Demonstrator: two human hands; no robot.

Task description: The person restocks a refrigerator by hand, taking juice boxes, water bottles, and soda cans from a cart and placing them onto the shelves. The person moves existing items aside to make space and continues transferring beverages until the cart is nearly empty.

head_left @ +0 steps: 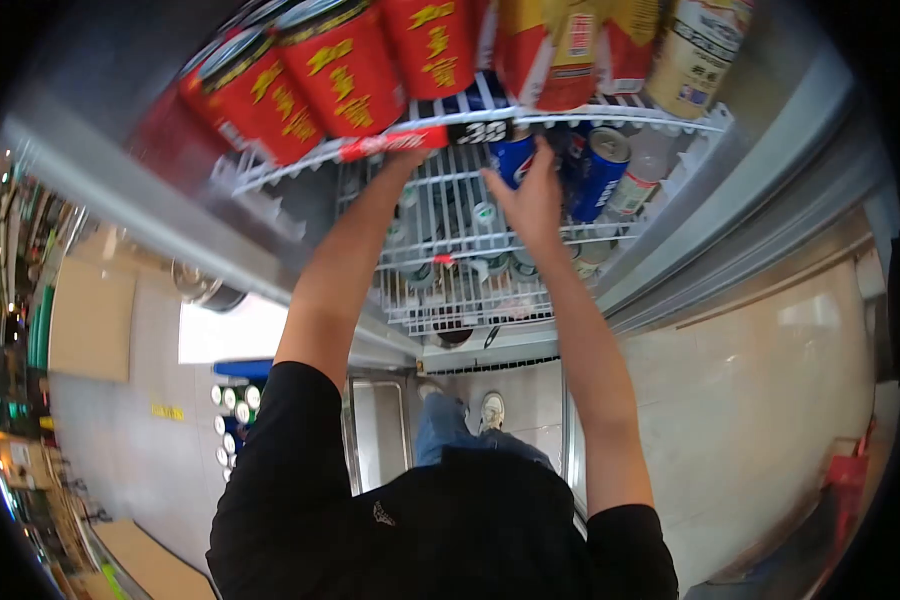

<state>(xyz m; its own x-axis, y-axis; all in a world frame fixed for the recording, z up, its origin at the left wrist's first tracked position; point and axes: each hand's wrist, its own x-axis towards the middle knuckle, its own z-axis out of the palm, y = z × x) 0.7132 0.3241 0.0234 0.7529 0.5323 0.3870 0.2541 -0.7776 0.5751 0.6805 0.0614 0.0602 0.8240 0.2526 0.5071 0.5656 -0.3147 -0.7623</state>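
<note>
My right hand (532, 205) is inside the fridge, with its thumb and fingers closed round a blue soda can (511, 165) on the shelf below the red cans. Another blue can (602, 175) stands just to the right of that hand. My left hand (407, 158) reaches in under the upper shelf's front edge. Its fingers are hidden behind a red and black price strip (395, 143), so I cannot see whether they hold anything. Red cans with yellow lettering (340, 75) stand on the upper shelf (300, 165) above my hands.
Yellow and red packs (550, 55) and a cream can (700, 55) share the upper shelf. A clear bottle (638, 180) stands at the right. Bottles with pale caps (484, 213) are lower down. On the floor to the left are several cans (235, 405) beside a blue edge.
</note>
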